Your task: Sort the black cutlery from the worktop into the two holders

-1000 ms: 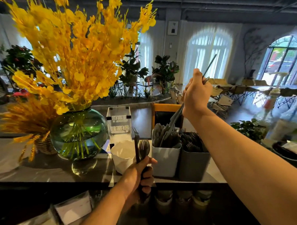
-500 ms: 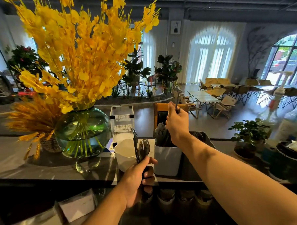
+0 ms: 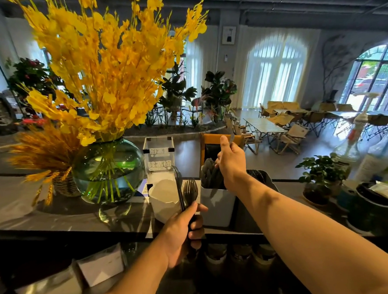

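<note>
My left hand [image 3: 183, 234] grips a bunch of black forks [image 3: 189, 191] upright, just in front of the white holder [image 3: 216, 207]. That holder stands on the dark worktop [image 3: 58, 215] and is full of black cutlery [image 3: 208, 174]. My right hand [image 3: 230, 160] hovers over the white holder and pinches the top of a thin black utensil [image 3: 232, 137] whose lower end is hidden behind the hand. The dark holder [image 3: 264, 177] sits right of the white one, mostly hidden by my right forearm.
A round green glass vase [image 3: 108, 170] of yellow flowers stands at the left, with a clear acrylic sign [image 3: 159, 158] and a white paper cup [image 3: 163, 198] beside the holders. Potted plants [image 3: 321, 174] and bottles [image 3: 353, 144] crowd the right end. Napkin packs [image 3: 100, 268] lie below the counter.
My right hand came down from high above to just over the white holder, lowering the black utensil into it. My left hand has stayed in place with the forks.
</note>
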Action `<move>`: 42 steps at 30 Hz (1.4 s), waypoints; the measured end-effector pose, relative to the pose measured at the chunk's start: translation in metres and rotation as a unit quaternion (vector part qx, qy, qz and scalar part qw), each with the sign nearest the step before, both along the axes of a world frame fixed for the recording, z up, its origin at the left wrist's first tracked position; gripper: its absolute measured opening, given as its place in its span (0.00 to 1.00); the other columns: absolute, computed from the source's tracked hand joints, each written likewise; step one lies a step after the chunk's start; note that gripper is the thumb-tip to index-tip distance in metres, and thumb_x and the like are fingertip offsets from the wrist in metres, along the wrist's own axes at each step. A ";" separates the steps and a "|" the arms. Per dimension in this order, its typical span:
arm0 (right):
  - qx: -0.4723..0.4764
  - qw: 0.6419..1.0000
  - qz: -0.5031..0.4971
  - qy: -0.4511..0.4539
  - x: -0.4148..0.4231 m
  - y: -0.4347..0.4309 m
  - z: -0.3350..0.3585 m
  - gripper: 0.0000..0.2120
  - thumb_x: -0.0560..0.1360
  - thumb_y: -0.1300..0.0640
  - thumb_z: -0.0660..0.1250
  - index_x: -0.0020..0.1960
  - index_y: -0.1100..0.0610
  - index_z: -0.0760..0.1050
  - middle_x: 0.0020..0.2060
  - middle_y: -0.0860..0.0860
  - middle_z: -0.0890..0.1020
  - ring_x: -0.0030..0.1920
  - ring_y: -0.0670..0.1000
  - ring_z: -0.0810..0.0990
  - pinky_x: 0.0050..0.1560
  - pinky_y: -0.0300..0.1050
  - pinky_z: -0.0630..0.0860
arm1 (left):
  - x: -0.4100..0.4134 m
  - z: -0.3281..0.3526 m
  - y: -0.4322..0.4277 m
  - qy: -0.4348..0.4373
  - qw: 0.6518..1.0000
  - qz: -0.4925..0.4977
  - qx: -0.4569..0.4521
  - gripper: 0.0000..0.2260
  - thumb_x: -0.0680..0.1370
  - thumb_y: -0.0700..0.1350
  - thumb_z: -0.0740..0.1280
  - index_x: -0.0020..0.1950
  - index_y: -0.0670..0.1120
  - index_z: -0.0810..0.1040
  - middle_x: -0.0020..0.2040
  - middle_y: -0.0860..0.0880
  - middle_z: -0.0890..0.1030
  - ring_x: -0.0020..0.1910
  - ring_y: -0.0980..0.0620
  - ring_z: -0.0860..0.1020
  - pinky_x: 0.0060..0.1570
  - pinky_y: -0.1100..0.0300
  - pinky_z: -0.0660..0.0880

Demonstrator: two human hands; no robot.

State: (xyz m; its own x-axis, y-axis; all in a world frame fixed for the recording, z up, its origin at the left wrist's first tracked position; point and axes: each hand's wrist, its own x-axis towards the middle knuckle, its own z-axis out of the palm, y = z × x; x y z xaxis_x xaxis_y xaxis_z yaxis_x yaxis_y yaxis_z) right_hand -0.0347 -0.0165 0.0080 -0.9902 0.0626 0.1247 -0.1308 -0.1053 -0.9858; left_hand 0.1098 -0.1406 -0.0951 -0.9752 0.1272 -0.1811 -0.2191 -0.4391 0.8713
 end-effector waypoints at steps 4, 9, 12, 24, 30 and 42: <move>-0.032 0.999 -0.004 0.038 -0.003 0.007 0.015 0.19 0.85 0.42 0.61 0.45 0.55 0.76 0.34 0.50 0.79 0.34 0.48 0.75 0.37 0.43 0.73 | 0.001 0.002 -0.003 0.002 1.000 -0.001 0.010 0.16 0.82 0.56 0.65 0.58 0.44 0.80 0.34 0.50 0.63 0.29 0.54 0.63 0.29 0.58 0.61; -0.028 0.996 0.008 0.083 -0.007 0.015 0.021 0.15 0.83 0.43 0.65 0.49 0.52 0.83 0.41 0.54 0.83 0.42 0.51 0.78 0.49 0.46 0.77 | 0.002 0.004 -0.006 0.007 1.000 0.007 0.013 0.16 0.84 0.56 0.63 0.59 0.44 0.80 0.34 0.50 0.64 0.29 0.54 0.63 0.28 0.59 0.62; 0.034 0.996 0.029 0.071 -0.002 0.019 0.018 0.13 0.83 0.44 0.67 0.53 0.52 0.83 0.44 0.54 0.85 0.44 0.49 0.80 0.44 0.42 0.77 | 0.003 0.007 -0.002 0.012 1.000 0.006 -0.006 0.17 0.84 0.56 0.63 0.59 0.44 0.79 0.34 0.50 0.65 0.29 0.54 0.62 0.29 0.59 0.61; 0.118 0.954 -0.024 0.273 0.051 0.024 0.015 0.08 0.82 0.53 0.68 0.51 0.58 0.75 0.41 0.54 0.78 0.37 0.42 0.75 0.38 0.35 0.75 | 0.023 0.028 0.009 0.007 0.998 -0.065 0.015 0.22 0.83 0.61 0.62 0.67 0.49 0.81 0.35 0.51 0.64 0.29 0.56 0.58 0.28 0.62 0.54; 0.384 0.879 0.233 0.162 0.078 0.022 0.036 0.13 0.78 0.44 0.75 0.55 0.53 0.81 0.49 0.50 0.85 0.50 0.51 0.85 0.53 0.49 0.82 | 0.045 0.046 0.020 0.009 0.990 -0.118 -0.079 0.22 0.85 0.58 0.61 0.74 0.48 0.75 0.36 0.50 0.70 0.29 0.54 0.62 0.28 0.61 0.59; 0.418 0.838 0.350 0.031 0.117 0.072 0.099 0.03 0.76 0.61 0.76 0.46 0.56 0.82 0.43 0.57 0.86 0.45 0.53 0.86 0.57 0.57 0.81 | 0.092 0.071 0.021 0.046 0.975 -0.150 -0.157 0.23 0.82 0.65 0.60 0.68 0.53 0.82 0.35 0.51 0.60 0.28 0.56 0.58 0.26 0.63 0.55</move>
State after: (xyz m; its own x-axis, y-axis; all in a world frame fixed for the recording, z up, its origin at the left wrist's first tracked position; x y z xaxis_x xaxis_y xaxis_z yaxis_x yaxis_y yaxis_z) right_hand 0.0824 0.0557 0.1066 -0.7379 -0.6656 -0.1118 -0.3796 0.5463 -0.7467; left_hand 0.2017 -0.1200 -0.0241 -0.9165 0.3615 -0.1715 -0.2118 -0.0748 0.9744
